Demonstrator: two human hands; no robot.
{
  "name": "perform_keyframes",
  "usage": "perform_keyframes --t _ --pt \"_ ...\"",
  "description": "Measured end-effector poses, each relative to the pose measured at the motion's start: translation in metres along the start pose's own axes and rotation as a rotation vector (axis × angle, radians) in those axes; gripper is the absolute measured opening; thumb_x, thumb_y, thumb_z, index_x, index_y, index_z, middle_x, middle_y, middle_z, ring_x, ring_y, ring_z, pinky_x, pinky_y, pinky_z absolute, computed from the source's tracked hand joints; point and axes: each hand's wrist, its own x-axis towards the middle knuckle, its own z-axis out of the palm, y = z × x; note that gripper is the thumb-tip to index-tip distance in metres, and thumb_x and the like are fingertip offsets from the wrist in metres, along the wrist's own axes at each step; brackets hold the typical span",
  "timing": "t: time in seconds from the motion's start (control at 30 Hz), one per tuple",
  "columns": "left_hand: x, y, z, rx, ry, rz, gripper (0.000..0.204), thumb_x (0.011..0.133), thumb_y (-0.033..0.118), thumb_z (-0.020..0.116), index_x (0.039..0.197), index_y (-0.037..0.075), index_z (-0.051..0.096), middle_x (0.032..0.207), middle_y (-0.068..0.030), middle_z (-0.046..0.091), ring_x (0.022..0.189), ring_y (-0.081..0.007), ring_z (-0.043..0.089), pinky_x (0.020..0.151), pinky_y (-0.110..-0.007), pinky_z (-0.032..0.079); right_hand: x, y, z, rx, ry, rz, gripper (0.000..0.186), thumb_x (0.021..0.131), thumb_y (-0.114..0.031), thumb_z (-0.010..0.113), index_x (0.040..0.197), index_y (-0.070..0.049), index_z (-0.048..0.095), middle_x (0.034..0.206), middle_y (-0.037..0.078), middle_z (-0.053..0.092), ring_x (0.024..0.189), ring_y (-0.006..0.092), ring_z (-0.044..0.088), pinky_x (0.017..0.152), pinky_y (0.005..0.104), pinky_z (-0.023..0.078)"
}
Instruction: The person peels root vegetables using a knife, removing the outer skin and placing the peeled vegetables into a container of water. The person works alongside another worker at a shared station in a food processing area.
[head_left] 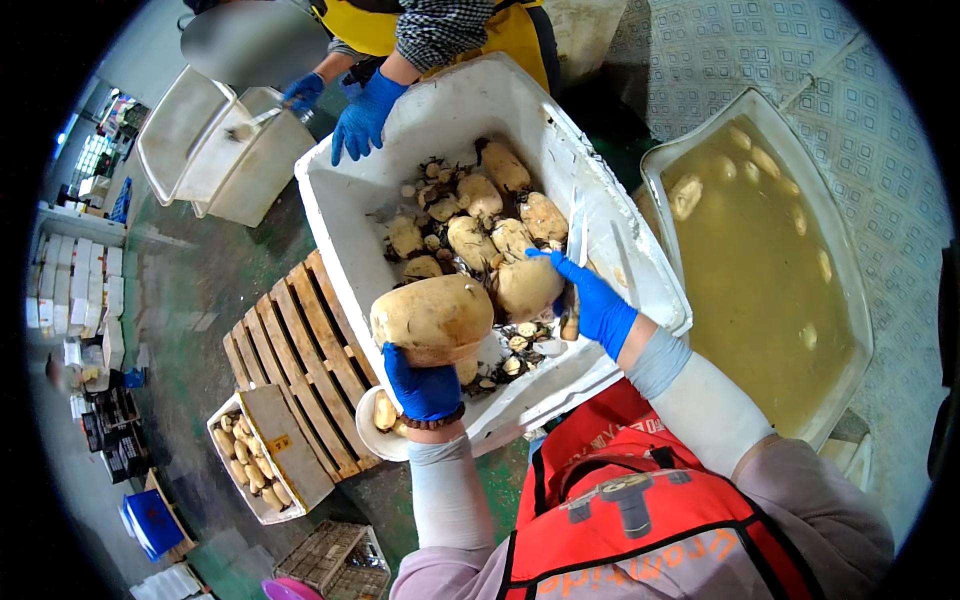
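My left hand [415, 385], in a blue glove, grips a large pale lotus root [428, 308] from below, over the near part of a white foam box [335, 205]. My right hand [598, 305], also gloved, is closed around a knife [576, 225] with its pale blade upward, its index finger reaching onto another lotus root [525, 285]. Several lotus roots and cut pieces [470, 240] lie in the box among dark trimmings. A small white bowl [370, 425] with pieces sits beside it, partly hidden.
A co-worker's gloved hands [365, 115] [305, 92] are at the far side. A tub of murky water [760, 310] with roots stands right. A wooden pallet [290, 340], a box of roots [300, 480], white bins [230, 170] and a crate [330, 560] are left and below.
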Motion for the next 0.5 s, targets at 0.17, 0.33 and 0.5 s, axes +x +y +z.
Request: perform_keyframes --t 0.17,0.33,0.5 --pt "-0.003 0.009 -0.012 0.255 0.003 -0.199 0.046 0.090 0.028 0.042 0.128 0.002 0.039 0.128 -0.0157 0.044 0.116 -0.0290 0.045 0.096 -0.044 0.039 0.005 -0.051 -0.002 -0.352 0.169 -0.166 0.043 0.082 -0.031 0.063 0.112 -0.001 0.057 0.107 0.011 0.059 0.092 0.0183 0.058 0.078 0.0300 0.049" --pt "-0.002 0.002 -0.018 0.596 -0.131 -0.546 0.066 0.074 0.023 0.068 0.128 -0.001 0.039 0.121 -0.0128 0.050 0.111 -0.0220 0.049 0.094 -0.033 0.040 0.017 -0.073 0.009 -0.860 0.248 -0.088 0.032 0.084 -0.034 0.058 0.103 -0.010 0.065 0.083 0.002 0.062 0.063 0.0080 0.052 0.049 0.0208 0.040" --pt "0.004 -0.026 -0.017 0.889 -0.406 -0.747 0.079 0.059 0.023 0.081 0.124 0.002 0.043 0.112 -0.0083 0.055 0.101 -0.0179 0.054 0.088 -0.031 0.044 0.034 -0.053 0.009 -1.175 0.193 -0.230 0.031 0.075 -0.034 0.068 0.086 -0.005 0.066 0.081 0.011 0.065 0.076 0.0165 0.060 0.072 0.0300 0.046"
